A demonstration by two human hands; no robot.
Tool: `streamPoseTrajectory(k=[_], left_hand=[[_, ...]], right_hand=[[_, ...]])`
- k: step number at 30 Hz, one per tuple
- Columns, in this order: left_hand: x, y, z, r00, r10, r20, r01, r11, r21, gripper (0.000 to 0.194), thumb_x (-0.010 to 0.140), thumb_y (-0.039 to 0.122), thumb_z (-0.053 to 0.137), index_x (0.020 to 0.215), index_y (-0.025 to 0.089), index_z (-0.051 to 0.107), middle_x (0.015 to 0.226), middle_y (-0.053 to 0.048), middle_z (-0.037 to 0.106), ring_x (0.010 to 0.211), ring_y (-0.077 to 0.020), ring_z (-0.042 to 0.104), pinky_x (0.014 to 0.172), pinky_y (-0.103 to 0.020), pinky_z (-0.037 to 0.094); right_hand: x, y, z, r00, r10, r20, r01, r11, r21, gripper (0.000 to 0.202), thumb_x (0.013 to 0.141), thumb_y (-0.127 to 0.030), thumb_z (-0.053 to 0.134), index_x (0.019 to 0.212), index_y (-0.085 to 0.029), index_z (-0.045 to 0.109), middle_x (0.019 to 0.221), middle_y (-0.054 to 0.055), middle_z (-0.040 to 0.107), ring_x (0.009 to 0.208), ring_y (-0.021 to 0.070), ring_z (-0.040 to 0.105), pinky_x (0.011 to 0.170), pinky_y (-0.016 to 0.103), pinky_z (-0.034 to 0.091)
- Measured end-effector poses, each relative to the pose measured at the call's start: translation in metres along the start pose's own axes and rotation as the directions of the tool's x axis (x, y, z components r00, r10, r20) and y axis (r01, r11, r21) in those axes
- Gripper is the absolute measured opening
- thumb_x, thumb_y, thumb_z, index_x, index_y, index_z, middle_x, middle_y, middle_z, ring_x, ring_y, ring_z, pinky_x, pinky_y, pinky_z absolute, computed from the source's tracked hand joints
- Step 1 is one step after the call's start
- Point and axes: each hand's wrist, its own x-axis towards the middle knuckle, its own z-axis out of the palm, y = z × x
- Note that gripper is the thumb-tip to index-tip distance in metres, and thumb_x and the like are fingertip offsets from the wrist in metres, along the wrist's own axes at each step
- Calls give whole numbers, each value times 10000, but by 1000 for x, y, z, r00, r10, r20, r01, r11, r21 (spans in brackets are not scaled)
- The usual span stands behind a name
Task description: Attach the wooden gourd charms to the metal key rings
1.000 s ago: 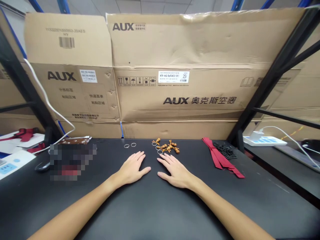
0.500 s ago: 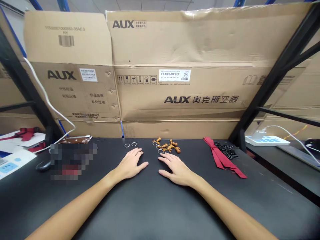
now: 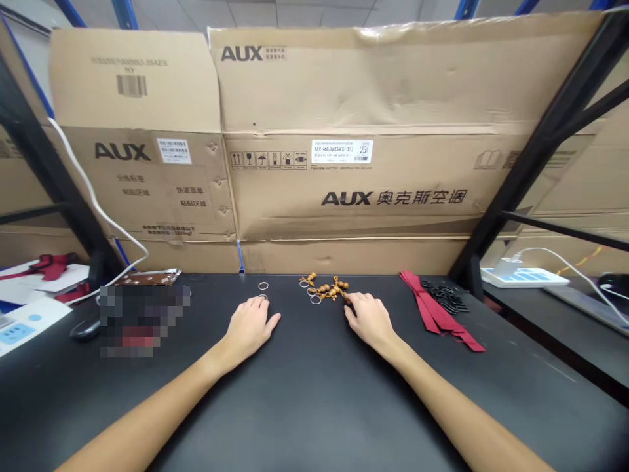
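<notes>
My left hand [image 3: 249,328] lies flat and open on the black table, thumb apart. Its fingertips touch or cover part of a metal split ring, and a second split ring [image 3: 263,286] lies just beyond. On the other side, my right hand [image 3: 368,320] has its fingers curled down, thumb and forefinger at a small brown wooden gourd pendant [image 3: 346,298], mostly hidden by them. Beside it is a cluster of gourd pendants [image 3: 335,288] with orange cords. More split rings [image 3: 315,300] lie at the left of this cluster.
Red ribbon strips [image 3: 432,308] and a pile of black clasps [image 3: 447,296] lie at right. A brown packet [image 3: 152,278] and a pixelated patch are at left. Cardboard sheets [image 3: 344,223] stand behind the table [image 3: 295,406], between black metal posts [image 3: 531,151].
My right hand has moved right, and its fingers have closed at a gourd pendant. My left hand has shifted slightly left and down, and one ring now shows at its fingertips.
</notes>
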Motion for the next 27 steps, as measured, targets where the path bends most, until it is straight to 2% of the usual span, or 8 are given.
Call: streamPoseTrajectory(k=[4,8,12,17,27], left_hand=[[-12,16,-5,972,234,-8,-231,955,-187,214,924,245,492,1087,155,597,1126,-132,644,1029,-279,612,884,-425,503],[-17,27,-11,921,387,-51,-374,840,-393,249,939,170,453,1163,204,558,1116,-83,633,1020,-210,613,914,-357,508],[-16,26,-10,911,404,-85,-393,788,-474,238,936,147,462,1137,222,563,1146,-63,602,1029,-184,602,939,-333,500],[-12,22,-2,915,389,-108,-390,785,-480,170,948,158,439,994,203,596,1116,-66,583,988,-173,603,914,-322,504],[-10,24,-7,915,394,-92,-381,763,-522,198,961,165,379,840,195,534,1027,-66,563,932,-178,544,864,-330,477]], right_hand=[[-10,-17,-7,1000,-9,8,8,1000,30,139,888,-205,496,908,-192,633,923,63,675,844,220,624,678,294,404],[-20,-30,-11,993,-119,4,114,964,241,95,842,-164,523,884,-212,594,880,20,653,798,175,609,662,262,415],[-24,-31,-7,971,-231,-64,237,889,391,136,844,-190,531,970,-205,581,950,42,627,868,186,591,749,290,460],[-22,-27,-1,927,-367,-76,359,814,457,124,853,-122,488,877,-190,588,924,56,581,828,175,566,751,291,482],[-26,-39,-5,905,-410,-109,396,722,567,117,907,-172,492,875,-207,599,897,43,598,822,169,555,734,289,478]])
